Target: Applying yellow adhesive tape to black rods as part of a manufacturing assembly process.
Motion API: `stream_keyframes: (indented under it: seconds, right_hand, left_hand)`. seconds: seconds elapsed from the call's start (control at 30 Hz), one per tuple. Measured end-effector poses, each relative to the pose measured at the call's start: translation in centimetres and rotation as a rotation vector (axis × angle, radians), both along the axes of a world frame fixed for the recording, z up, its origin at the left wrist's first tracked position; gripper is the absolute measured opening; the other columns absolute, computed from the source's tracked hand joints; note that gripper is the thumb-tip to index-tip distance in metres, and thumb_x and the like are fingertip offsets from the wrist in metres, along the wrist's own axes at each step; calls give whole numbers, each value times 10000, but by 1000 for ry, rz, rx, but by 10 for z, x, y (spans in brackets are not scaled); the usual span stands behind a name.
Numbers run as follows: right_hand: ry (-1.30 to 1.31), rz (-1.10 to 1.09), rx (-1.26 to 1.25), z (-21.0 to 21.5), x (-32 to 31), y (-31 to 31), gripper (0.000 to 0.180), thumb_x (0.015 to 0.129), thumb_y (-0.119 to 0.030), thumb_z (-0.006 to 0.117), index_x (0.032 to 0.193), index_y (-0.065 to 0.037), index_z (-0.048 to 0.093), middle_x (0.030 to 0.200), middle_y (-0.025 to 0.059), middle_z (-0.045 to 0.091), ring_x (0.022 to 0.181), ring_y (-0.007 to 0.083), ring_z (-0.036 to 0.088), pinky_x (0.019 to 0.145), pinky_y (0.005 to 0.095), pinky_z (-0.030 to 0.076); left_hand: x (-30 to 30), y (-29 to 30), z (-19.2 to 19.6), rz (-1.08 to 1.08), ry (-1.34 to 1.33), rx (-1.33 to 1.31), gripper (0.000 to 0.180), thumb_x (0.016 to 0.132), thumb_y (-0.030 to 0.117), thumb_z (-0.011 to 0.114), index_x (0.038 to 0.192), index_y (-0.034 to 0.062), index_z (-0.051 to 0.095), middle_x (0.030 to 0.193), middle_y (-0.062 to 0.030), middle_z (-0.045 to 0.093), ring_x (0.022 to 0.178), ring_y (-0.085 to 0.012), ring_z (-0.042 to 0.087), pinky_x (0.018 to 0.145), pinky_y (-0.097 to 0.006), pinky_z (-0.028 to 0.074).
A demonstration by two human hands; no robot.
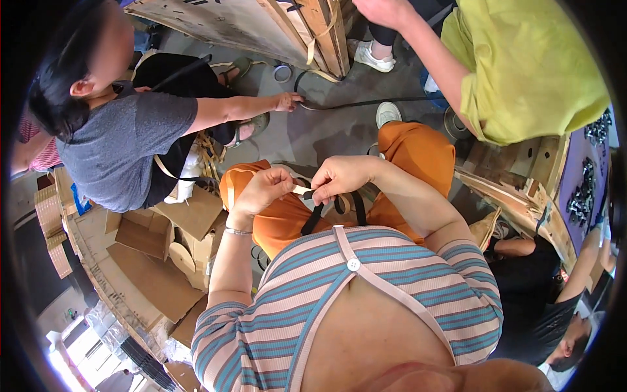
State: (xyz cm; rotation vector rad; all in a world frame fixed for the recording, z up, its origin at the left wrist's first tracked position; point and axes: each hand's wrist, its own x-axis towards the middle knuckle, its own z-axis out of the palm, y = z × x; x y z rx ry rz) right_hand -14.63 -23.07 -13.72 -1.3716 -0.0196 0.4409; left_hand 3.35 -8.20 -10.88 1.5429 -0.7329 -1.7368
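My left hand [266, 189] is closed in a pinch on one end of a short cream strip [300, 190], in front of my body above my lap. Close beside it, my right hand [341, 178] pinches a black strap [314, 214] where it meets the strip. Both fingertips are a small gap apart, with the cream strip stretched across. The black strap hangs down in loops over my orange trousers [277, 225]. Whether the strip sticks to the strap is too small to tell.
At left, a person in grey [140, 130] reaches out to a black strap [366, 103] stretched above the floor. A person in yellow-green [522, 65] stands at right. Cardboard boxes [150, 238] lie left, a wooden crate [326, 39] ahead, and a purple surface [568, 170] with black parts right.
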Motion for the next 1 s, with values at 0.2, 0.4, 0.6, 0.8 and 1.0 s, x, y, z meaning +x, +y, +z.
stream_keyframes:
  seconds: [0.2, 0.4, 0.6, 0.8, 1.0]
  right_hand:
    - [-117, -230, 202, 4, 1, 3, 217, 878, -196, 555, 815, -10, 648, 710, 9, 595, 630, 65, 511, 589, 211, 419]
    - [-264, -310, 192, 11, 3, -4, 242, 871, -206, 561, 769, -5, 649, 828, 27, 567, 730, 78, 487, 663, 218, 398]
    - [-353, -269, 282, 7, 7, 2, 254, 868, -210, 569, 748, -1, 649, 840, 42, 575, 839, 132, 526, 797, 247, 390]
    - [-239, -126, 306, -1, 11, 4, 240, 869, -197, 569, 746, -8, 652, 776, 27, 573, 757, 117, 525, 745, 249, 401]
    - [-117, -74, 364, -14, 15, 7, 209, 863, -157, 571, 747, -1, 646, 780, 51, 617, 770, 128, 563, 739, 251, 423]
  left_hand:
    - [-7, 6, -1, 110, 37, -52, 149, 838, 199, 620, 814, 65, 559, 716, 46, 529, 634, -38, 458, 600, -179, 389]
    - [-16, 0, -2, 142, 84, -40, 162, 828, 206, 631, 829, 54, 572, 705, 35, 551, 628, -46, 485, 609, -184, 402]
    - [-28, -2, 1, 109, 146, -6, 146, 807, 137, 641, 907, 39, 597, 772, 1, 607, 643, -75, 537, 614, -210, 448]
    - [-30, 2, -19, 7, 134, 81, 90, 766, 132, 646, 772, 67, 583, 724, -9, 587, 638, -87, 542, 585, -192, 425]
    - [-31, -1, -26, -9, 150, 154, 96, 774, 112, 601, 700, 51, 596, 690, -21, 584, 612, -88, 541, 538, -162, 400]
